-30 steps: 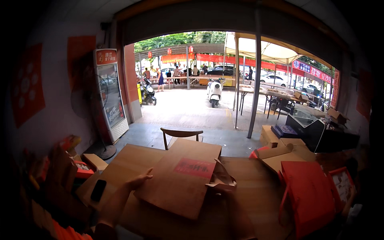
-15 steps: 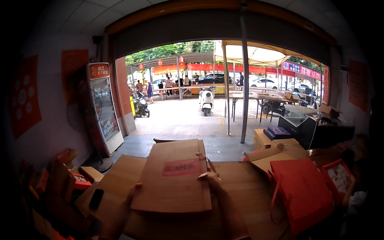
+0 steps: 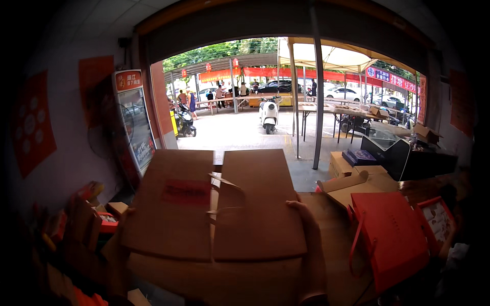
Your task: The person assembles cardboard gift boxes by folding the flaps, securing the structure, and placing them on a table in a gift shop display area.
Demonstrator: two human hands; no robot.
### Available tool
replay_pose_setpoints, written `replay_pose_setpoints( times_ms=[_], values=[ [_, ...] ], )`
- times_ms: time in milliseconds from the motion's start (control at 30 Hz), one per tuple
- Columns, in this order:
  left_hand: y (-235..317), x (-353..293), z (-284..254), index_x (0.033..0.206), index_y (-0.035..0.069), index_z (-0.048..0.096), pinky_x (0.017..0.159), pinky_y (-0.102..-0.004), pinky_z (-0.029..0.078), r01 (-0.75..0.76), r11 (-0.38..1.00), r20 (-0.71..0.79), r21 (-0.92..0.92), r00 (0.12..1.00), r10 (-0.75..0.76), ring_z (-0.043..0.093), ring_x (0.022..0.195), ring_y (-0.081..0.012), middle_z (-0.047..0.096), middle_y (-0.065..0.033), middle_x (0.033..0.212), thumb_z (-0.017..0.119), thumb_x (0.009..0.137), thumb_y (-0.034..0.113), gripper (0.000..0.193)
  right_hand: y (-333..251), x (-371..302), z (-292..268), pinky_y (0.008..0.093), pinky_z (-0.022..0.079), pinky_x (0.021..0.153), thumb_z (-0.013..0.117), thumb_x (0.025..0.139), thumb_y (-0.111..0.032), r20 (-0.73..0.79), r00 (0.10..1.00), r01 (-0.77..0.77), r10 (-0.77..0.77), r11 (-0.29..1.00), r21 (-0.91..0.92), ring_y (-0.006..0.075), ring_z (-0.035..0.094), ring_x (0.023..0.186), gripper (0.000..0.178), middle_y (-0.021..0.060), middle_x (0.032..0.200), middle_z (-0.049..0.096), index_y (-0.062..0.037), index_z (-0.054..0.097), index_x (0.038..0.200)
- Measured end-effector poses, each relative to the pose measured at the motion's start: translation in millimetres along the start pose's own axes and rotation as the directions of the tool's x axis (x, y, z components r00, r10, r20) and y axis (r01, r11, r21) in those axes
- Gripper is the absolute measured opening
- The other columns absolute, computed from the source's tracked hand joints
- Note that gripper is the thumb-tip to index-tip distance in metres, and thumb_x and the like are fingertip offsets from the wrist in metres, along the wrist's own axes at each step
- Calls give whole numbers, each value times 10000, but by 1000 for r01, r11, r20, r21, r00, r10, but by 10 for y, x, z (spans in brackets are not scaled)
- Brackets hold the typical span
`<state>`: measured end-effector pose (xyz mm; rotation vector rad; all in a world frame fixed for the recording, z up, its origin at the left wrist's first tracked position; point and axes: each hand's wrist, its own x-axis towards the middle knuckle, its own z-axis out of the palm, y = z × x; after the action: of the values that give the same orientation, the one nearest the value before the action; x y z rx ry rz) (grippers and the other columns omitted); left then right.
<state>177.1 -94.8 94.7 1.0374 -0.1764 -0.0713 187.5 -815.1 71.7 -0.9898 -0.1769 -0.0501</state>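
Cataloguing the load first: what pieces, and where?

Left panel [image 3: 171, 227], flat, brown, red label [image 3: 187, 192] on its face. Right panel [image 3: 260, 219], flat, brown, plain. Both side by side over the tabletop [image 3: 334, 245], a narrow gap between. One thin brown strap [image 3: 228, 185] in the gap; whether it joins them, cannot tell.

State of grip?

Right hand [image 3: 307, 222]: closed on the outer edge of the right panel, fingertips showing. Left hand [image 3: 122, 227]: in deep shadow, appears closed on the outer edge of the left panel.

Handling notes?

Advised: equal height at both hands, near edges level, a steady gap. Light pressure at the rims, to avoid creasing. Strap best kept flat, not pinched between inner edges.

Edges and room?

Right side: a strip of tabletop, then the red bag [image 3: 390, 242], its loop handle toward the right hand; sideways swing limited. Far right: open brown carton [image 3: 360, 189], a snag risk for the far corner. Near side: tabletop shows below both panels. Far edges: no table seen past them, so overhang cannot be judged.
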Motion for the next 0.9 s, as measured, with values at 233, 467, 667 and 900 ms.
replay_pose_setpoints(
  times_ms=[233,467,667,900],
  values=[
    [457,-679,-35,1392,10,557,1056,-492,508,-132,991,-204,1,970,130,624,1248,-355,623,-221,1364,616,1007,394,546,417,205,-392,340,576,893,706,875,-95,-189,977,75,-98,989,-124,244,669,1057,614,143,1227,641,6,469,1433],
    [297,-828,185,1329,27,612,1027,-495,519,-181,980,-307,-82,940,148,633,1225,-353,641,-220,1321,650,988,410,514,1329,453,212,369,531,1022,718,951,-150,-312,942,0,-120,934,-358,272,612,1212,695,204,1283,615,50,326,1489],
    [-136,-573,831,1276,41,660,1002,-497,528,-194,949,-263,-249,957,127,641,1206,-352,657,-220,1284,678,972,423,489,1260,463,556,363,385,1181,642,1032,-416,22,998,-17,56,609,-793,291,490,1408,844,213,1518,505,15,219,1623],
    [-965,-67,1632,1608,60,297,1160,-485,449,-223,930,16,-293,971,238,477,1422,-338,408,-171,1598,467,1086,478,690,514,-153,1471,426,544,961,617,1044,-446,242,962,-67,128,967,-244,240,578,1258,678,111,1450,555,-137,364,1592]
  ],
)
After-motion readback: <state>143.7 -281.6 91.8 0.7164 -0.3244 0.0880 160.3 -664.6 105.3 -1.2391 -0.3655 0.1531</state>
